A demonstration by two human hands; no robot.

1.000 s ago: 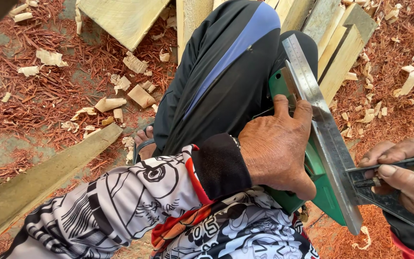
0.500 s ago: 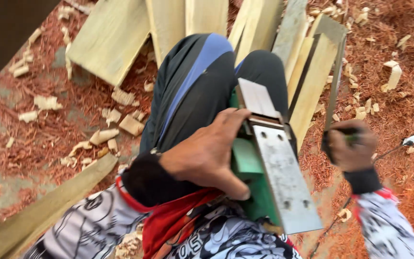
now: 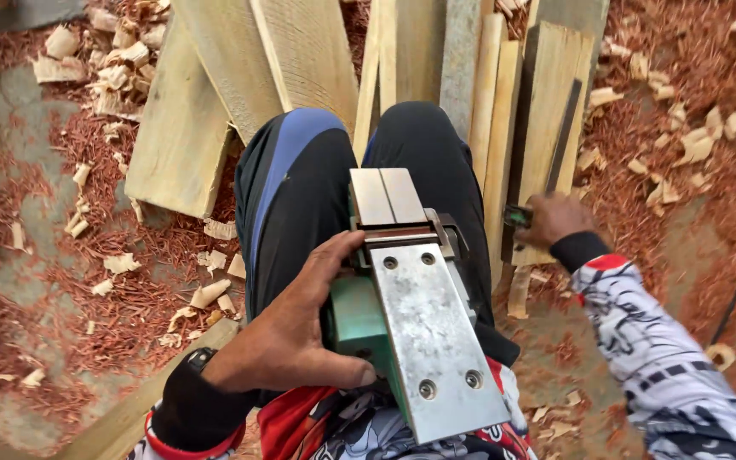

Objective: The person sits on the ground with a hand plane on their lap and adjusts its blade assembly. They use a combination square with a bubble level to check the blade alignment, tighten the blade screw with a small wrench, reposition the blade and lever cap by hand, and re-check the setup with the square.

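we've got our left hand (image 3: 287, 341) clamped round the upturned green electric planer (image 3: 411, 332) to steady it on our lap, right hand (image 3: 553, 220) fingers pinching a dark flat metal blade (image 3: 560, 136) on the pale planks (image 3: 547, 111)

No packages, labels, signs or screens appear anywhere in the view.
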